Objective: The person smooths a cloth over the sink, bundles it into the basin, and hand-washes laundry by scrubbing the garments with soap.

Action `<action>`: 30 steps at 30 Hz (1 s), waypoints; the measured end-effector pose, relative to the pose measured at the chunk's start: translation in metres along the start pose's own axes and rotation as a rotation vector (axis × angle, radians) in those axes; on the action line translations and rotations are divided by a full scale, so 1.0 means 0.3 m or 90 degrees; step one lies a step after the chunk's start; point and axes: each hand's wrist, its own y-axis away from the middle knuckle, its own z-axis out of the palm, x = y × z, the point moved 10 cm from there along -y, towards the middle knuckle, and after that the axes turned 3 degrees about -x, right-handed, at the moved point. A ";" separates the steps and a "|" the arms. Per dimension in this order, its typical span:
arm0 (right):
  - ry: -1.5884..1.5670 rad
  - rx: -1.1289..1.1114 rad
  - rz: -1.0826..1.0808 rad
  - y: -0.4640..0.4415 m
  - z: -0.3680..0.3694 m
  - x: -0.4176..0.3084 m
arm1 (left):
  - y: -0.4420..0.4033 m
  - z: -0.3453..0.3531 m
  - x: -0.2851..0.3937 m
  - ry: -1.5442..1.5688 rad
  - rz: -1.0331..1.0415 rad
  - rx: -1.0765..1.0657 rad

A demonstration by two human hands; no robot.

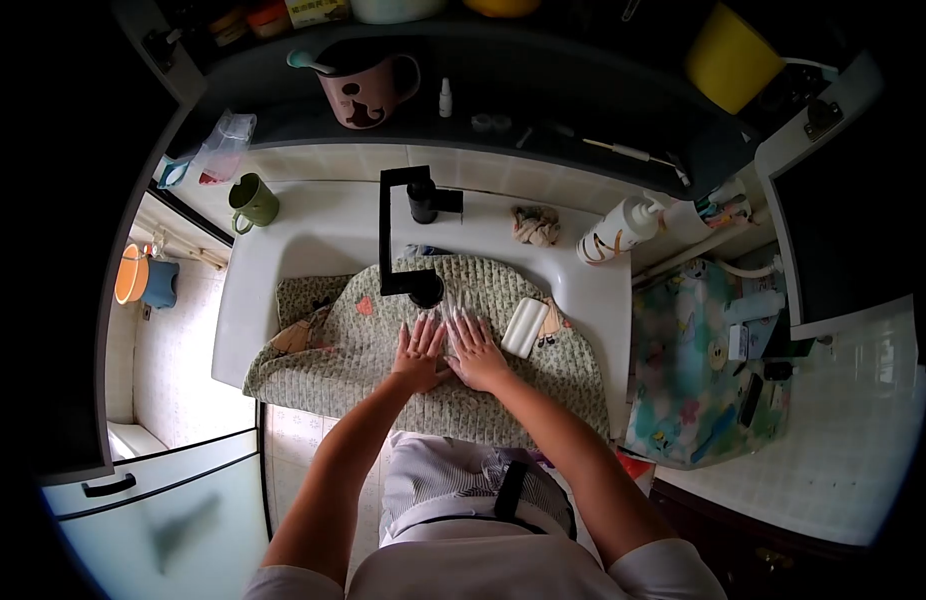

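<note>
A green quilted cloth (333, 365) with a small pattern is spread over the white sink (238, 320) and hangs over its front edge. My left hand (420, 358) lies flat on it, fingers stretched out. Beside it, my right hand (475, 352) also rests flat with its fingers spread, and the two thumbs are close together. The black faucet (388, 230) ends just above my fingertips, where pale streaks look like running water. To the right of my right hand, a white bar of soap (524, 327) sits on the cloth.
A green mug (255, 203), a crumpled cloth (536, 226) and a white pump bottle (620, 230) stand along the sink's back rim. Above, a dark shelf (543, 110) holds a pink mug (363, 92). At right, a patterned mat (673, 400) carries small items.
</note>
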 end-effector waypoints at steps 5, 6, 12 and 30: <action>-0.055 0.030 0.057 -0.158 -0.025 0.088 | -0.078 -0.030 -0.037 -0.100 -0.037 -0.114; -0.030 -0.004 0.080 -0.188 -0.011 0.102 | -0.085 -0.041 -0.037 -0.109 -0.045 -0.129; -0.008 -0.010 0.020 -0.070 0.025 0.036 | -0.012 0.005 -0.011 -0.040 -0.047 -0.071; -0.013 -0.079 -0.007 -0.016 0.047 0.018 | 0.029 0.059 -0.008 0.097 -0.101 -0.175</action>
